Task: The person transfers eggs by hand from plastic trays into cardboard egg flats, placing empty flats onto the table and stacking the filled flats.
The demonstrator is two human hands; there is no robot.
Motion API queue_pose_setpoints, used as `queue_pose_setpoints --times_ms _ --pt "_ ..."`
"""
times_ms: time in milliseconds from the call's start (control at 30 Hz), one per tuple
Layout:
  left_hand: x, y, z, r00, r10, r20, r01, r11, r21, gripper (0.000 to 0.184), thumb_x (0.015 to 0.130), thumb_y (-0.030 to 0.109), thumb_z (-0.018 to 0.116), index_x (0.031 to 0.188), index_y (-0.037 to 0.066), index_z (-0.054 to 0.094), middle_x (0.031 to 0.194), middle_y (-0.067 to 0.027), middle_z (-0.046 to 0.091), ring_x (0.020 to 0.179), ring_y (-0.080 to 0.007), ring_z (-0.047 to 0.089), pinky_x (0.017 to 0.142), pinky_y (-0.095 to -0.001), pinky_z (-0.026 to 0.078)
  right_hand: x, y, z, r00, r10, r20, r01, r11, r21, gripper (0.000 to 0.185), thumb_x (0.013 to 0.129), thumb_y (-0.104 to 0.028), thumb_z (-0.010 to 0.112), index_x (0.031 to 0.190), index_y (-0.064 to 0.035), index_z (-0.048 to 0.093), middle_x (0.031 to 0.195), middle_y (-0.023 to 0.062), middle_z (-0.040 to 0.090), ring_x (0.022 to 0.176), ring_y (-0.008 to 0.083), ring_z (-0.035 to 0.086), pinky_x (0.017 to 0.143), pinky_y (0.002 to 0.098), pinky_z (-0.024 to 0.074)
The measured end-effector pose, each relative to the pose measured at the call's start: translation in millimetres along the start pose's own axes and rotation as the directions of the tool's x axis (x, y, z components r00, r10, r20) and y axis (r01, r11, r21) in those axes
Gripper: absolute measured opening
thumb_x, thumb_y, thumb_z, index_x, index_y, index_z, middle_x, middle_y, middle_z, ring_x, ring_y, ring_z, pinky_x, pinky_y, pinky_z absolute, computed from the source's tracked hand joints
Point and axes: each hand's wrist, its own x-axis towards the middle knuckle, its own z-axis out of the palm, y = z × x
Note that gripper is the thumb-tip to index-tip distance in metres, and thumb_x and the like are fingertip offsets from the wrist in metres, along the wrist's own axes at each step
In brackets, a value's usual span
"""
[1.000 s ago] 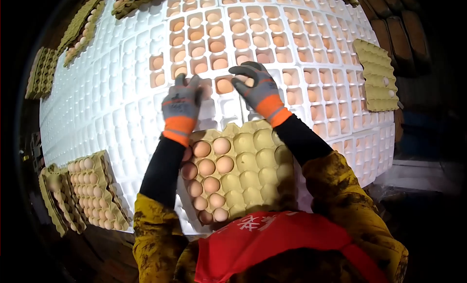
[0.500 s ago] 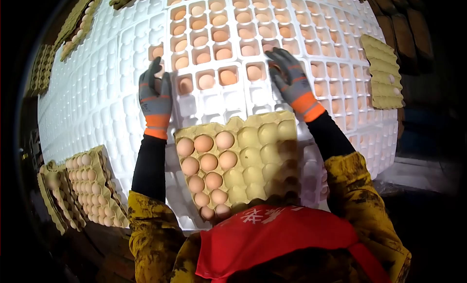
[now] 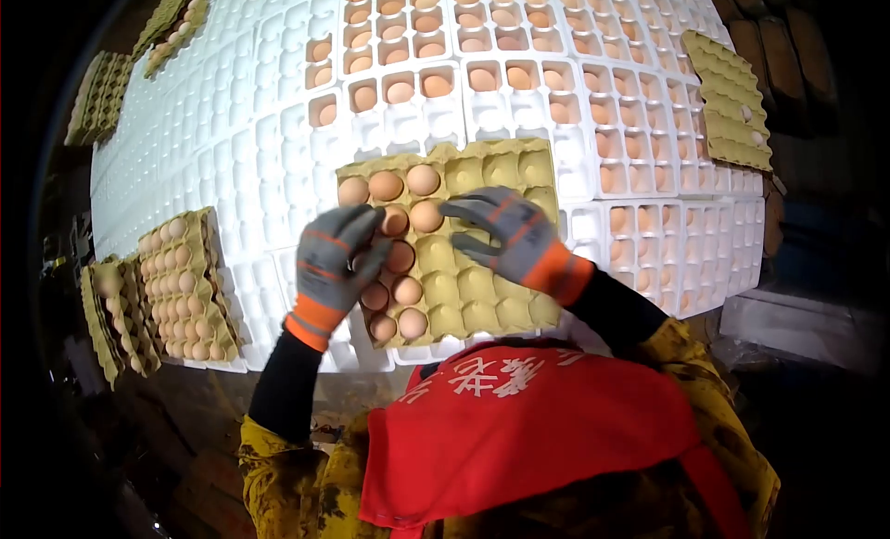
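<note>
A pulp egg tray (image 3: 496,303) lies in front of me, with brown eggs (image 3: 411,323) in its left columns and bare cups to the right. My left hand (image 3: 338,261), in a grey and orange glove, is over the tray's left edge. Its thumb and fingers are apart around an egg seated there, partly hidden by the glove. From the right, my right hand (image 3: 508,238), gloved alike, reaches in with fingers apart. Its fingertips are beside a brown egg (image 3: 426,215), possibly touching it. Beyond the tray, white foam trays (image 3: 505,113) hold eggs in separate cells.
Egg-filled pulp trays (image 3: 181,289) stand at the left edge. Another pulp tray (image 3: 728,99), with a few eggs, lies on the foam trays at right. More pulp trays (image 3: 99,99) are at the far left. A pale box (image 3: 788,326) sits at lower right.
Both hands have come back from the foam trays to the pulp tray. Eggs now show in foam cells where the hands were. The view has shifted, so the trays appear higher.
</note>
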Motion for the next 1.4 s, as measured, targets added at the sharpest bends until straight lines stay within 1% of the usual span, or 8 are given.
queue_pose_setpoints --times_ms 167,367,600,700,800,933,1067,1400 --pt "-6.1 10.5 33.2 0.988 -0.105 0.117 0.065 0.95 0.305 0.036 0.085 0.013 0.065 0.121 0.013 0.065 0.115 -0.0085 0.065 0.101 -0.0322 0.061 0.085 -0.0435 0.047 27.2 -5.3 36.5 0.989 -0.023 0.146 0.07 0.944 -0.322 0.047 0.09 -0.032 0.069 0.133 -0.0156 0.058 0.12 0.0091 0.06 0.109 0.029 0.061 0.091 0.0393 0.0522" --pt "11.2 -3.5 32.4 0.959 -0.2 0.2 0.164 0.97 0.18 0.04 0.081 0.009 0.066 0.121 0.012 0.064 0.108 -0.0099 0.067 0.099 -0.033 0.063 0.085 -0.0435 0.05 19.1 4.6 -6.7 0.888 0.422 0.181 -0.336 0.327 0.884 0.04 0.085 -0.023 0.072 0.119 -0.005 0.063 0.113 0.0082 0.065 0.098 0.0202 0.065 0.076 0.0332 0.0561" --pt "-10.5 -33.2 1.4 0.855 -0.503 0.127 0.109 -0.065 -0.992 0.035 0.098 0.019 0.051 0.127 0.0 0.054 0.119 -0.0099 0.062 0.106 -0.0232 0.065 0.095 -0.0369 0.053 73.7 -5.6 33.4 0.989 0.123 0.077 -0.064 0.847 -0.528 0.051 0.079 -0.032 0.076 0.124 -0.0129 0.062 0.115 0.0119 0.059 0.108 0.0304 0.061 0.089 0.0441 0.0517" --pt "-8.0 -50.6 10.3 0.871 -0.49 -0.035 0.263 0.527 -0.808 0.027 0.096 0.013 0.058 0.12 0.002 0.061 0.114 -0.0067 0.063 0.092 -0.0151 0.064 0.075 -0.0293 0.056 56.3 7.3 24.8 0.958 0.21 -0.197 -0.166 0.961 0.222 0.04 0.084 -0.021 0.071 0.12 -0.0072 0.064 0.109 0.0116 0.066 0.092 0.029 0.069 0.078 0.0398 0.0567" --pt "11.3 -14.4 6.8 0.881 -0.464 -0.09 0.45 0.882 -0.139 0.025 0.089 0.018 0.067 0.114 0.011 0.069 0.103 -0.0031 0.064 0.077 -0.0157 0.062 0.069 -0.0307 0.052 61.5 5.4 -5.6 0.892 0.384 0.237 -0.321 0.171 0.932 0.049 0.084 -0.016 0.071 0.131 -0.0088 0.061 0.104 0.0058 0.065 0.082 0.0154 0.068 0.068 0.0297 0.0576" --pt "-3.7 -19.7 5.7 0.911 -0.409 -0.051 0.405 0.867 0.289 0.045 0.085 0.035 0.073 0.125 0.016 0.065 0.1 -0.0085 0.063 0.092 -0.028 0.062 0.083 -0.0403 0.051 101.1 -16.9 17.1 0.994 -0.08 -0.076 0.099 0.951 0.292 0.044 0.082 -0.022 0.073 0.126 -0.0196 0.067 0.115 0.0103 0.064 0.093 0.0233 0.068 0.081 0.04 0.0572" --pt "14.1 -32.3 14.3 0.875 -0.483 0.036 0.449 0.837 0.314 0.045 0.086 0.037 0.072 0.127 0.017 0.065 0.101 -0.0085 0.064 0.095 -0.0295 0.063 0.084 -0.041 0.052 124.5 -37.2 64.9 0.985 0.0 0.172 0.123 0.701 -0.703 0.024 0.088 -0.023 0.064 0.108 -0.0119 0.071 0.115 0.013 0.061 0.099 0.0295 0.064 0.075 0.039 0.0559" --pt "47.9 -46.4 -7.8 0.905 -0.357 -0.232 0.364 0.931 -0.014 0.035 0.085 0.022 0.076 0.117 0.009 0.069 0.097 -0.0086 0.069 0.079 -0.021 0.064 0.072 -0.033 0.052 109.9 15.8 -27.9 0.975 0.177 -0.135 -0.191 0.977 -0.093 0.048 0.07 -0.038 0.081 0.111 -0.0158 0.07 0.116 0.0129 0.062 0.099 0.0307 0.066 0.085 0.0404 0.0536"
